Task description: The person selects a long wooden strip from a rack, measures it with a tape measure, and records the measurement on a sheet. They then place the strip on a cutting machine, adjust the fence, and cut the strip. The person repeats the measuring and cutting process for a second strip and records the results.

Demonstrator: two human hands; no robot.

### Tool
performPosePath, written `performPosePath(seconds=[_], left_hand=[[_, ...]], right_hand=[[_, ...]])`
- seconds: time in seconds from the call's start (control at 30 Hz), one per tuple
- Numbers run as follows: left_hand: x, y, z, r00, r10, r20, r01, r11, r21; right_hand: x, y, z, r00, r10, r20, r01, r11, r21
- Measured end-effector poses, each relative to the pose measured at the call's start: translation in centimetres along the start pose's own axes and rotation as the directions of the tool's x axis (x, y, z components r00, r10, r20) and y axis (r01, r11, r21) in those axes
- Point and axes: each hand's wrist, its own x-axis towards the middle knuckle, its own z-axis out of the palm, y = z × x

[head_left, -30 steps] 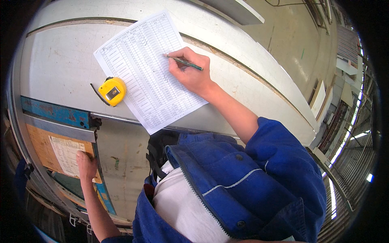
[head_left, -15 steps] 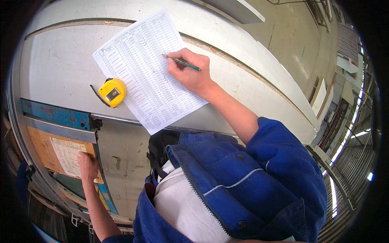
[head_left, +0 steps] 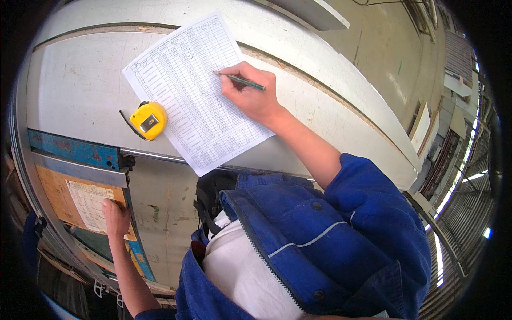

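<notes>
My right hand (head_left: 250, 92) holds a dark green pencil (head_left: 246, 82) in a writing grip, its tip on a printed table sheet (head_left: 186, 69). The side of that hand rests on the paper, which lies slanted on a white panel (head_left: 80, 90). Beside the sheet's left edge sits a yellow tape measure (head_left: 149, 121) with a black strap. Lower left, my left hand (head_left: 116, 217) is at the right edge of a worn written paper (head_left: 88, 205) on a wooden board (head_left: 50, 192). Its thumb lies on that paper; the other fingers are curled and mostly hidden.
A blue metal bar (head_left: 74, 149) and a grey metal strip run above the wooden board. Another long white panel (head_left: 298, 50) lies beyond the first, with a gap between. Farther right, pale boards (head_left: 421, 125) lean near a corrugated wall (head_left: 480, 197).
</notes>
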Motion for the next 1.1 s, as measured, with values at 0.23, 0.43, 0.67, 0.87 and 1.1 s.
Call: performPosePath(seconds=[0.23,0.43,0.67,0.87,1.1], left_hand=[[0.05,-0.13,0.27,1.000,0.008,-0.023,-0.008,1.000,-0.018],[0.14,-0.25,0.37,1.000,-0.013,-0.013,0.013,1.000,-0.012],[0.17,-0.47,0.46,1.000,0.021,-0.012,-0.021,1.000,0.001],[-0.05,0.03,0.19,1.000,0.016,-0.024,-0.015,1.000,0.004],[-0.12,0.30,-0.04,0.999,0.026,-0.031,-0.025,0.999,0.034]], right_hand=[[0.03,0.03,0.12,1.000,-0.008,-0.018,0.007,1.000,-0.015],[0.09,-0.09,0.15,1.000,0.002,-0.017,-0.003,1.000,-0.022],[0.13,-0.37,-0.39,0.999,0.001,0.039,0.002,0.997,-0.081],[0.25,-0.30,-0.13,0.994,-0.053,0.091,0.056,0.998,-0.025],[0.52,-0.47,0.05,0.973,-0.100,0.209,0.130,0.983,-0.133]])
